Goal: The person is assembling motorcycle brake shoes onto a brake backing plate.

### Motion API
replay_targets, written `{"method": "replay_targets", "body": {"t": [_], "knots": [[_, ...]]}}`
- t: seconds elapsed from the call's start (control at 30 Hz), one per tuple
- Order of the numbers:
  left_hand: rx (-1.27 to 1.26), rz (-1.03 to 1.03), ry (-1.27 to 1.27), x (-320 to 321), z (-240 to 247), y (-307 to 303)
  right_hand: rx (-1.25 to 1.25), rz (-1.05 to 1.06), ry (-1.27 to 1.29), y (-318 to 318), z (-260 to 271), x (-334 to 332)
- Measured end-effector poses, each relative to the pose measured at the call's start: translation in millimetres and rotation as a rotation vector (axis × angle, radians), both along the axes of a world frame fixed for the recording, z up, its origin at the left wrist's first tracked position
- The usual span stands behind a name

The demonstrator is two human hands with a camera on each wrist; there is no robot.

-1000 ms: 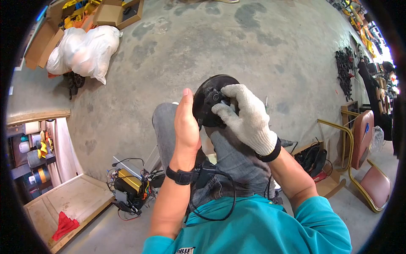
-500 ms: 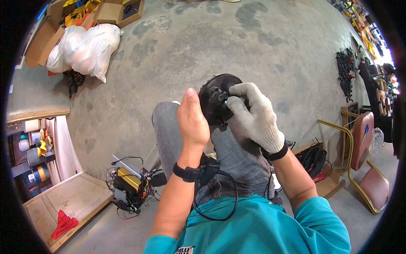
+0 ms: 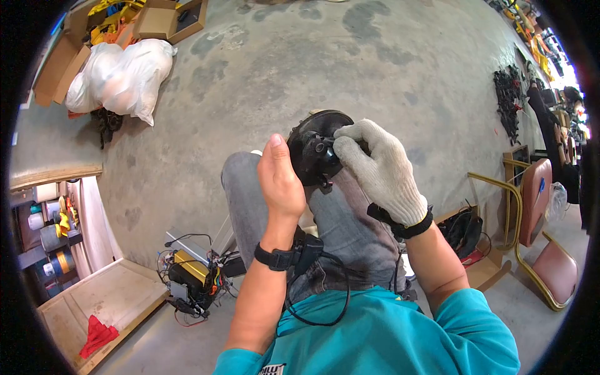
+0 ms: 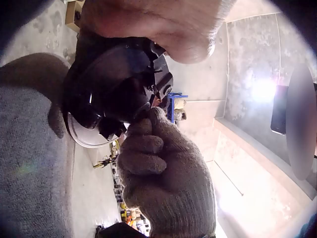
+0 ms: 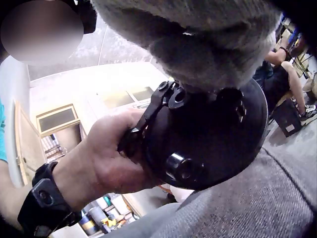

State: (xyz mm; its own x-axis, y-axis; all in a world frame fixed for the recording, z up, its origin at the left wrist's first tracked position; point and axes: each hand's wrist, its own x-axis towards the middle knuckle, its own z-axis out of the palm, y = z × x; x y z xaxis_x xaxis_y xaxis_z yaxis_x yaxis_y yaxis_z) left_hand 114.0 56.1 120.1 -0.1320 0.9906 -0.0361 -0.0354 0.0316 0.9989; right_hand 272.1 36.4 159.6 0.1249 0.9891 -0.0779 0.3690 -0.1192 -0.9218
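Observation:
A round black part [image 3: 310,164] with small fittings on its face is held above the person's knees. The bare left hand [image 3: 280,181] grips its left edge, thumb up, the other fingers hidden behind it; the right wrist view shows this hand [image 5: 116,153] against the rim of the disc [image 5: 218,148]. The right hand [image 3: 379,167], in a whitish knit glove, pinches at a fitting on the upper right of the part. In the left wrist view the gloved hand [image 4: 168,173] has curled fingers, with its fingertips touching the black part [image 4: 111,84].
Electronics with wires [image 3: 190,275] lie on the floor at left, near a wooden panel [image 3: 106,300] with a red cloth [image 3: 97,336]. White bags [image 3: 128,78] and cardboard boxes stand upper left. A chair [image 3: 536,203] and a box of black items [image 3: 465,234] are at right.
Over the last second the gloved hand has shifted slightly right and its wrist has turned. The black part has tilted a little, and the left hand has moved slightly right with it.

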Motion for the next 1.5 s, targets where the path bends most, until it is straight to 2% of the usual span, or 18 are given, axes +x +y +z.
{"method": "replay_targets", "body": {"t": [0.1,0.43,0.83,0.9,0.93,1.0,1.2,1.33,1.5], "knots": [[0.0,-0.017,0.08,-8,-10,0,0.012,0.043,-0.031,1,2,2],[-0.009,-0.01,0.044,-5,-9,-1,-0.092,0.045,0.034,2,3,6],[-0.028,-0.02,0.119,-7,-3,-5,-0.126,0.053,0.082,5,9,7],[0.033,-0.017,0.245,-10,-10,-3,-0.222,0.084,0.133,8,17,9],[0.035,-0.019,0.245,-9,-8,-3,-0.22,0.082,0.133,9,21,10],[-0.012,-0.052,0.166,-7,-2,-5,-0.382,0.086,0.232,12,28,11],[0.01,-0.057,0.211,-7,1,-6,-0.271,0.105,0.199,11,25,8],[-0.007,-0.052,0.153,-7,-3,-5,-0.319,0.097,0.251,10,30,10],[0.01,-0.061,0.19,-5,-1,-6,0.021,0.109,0.013,3,12,6]]}}
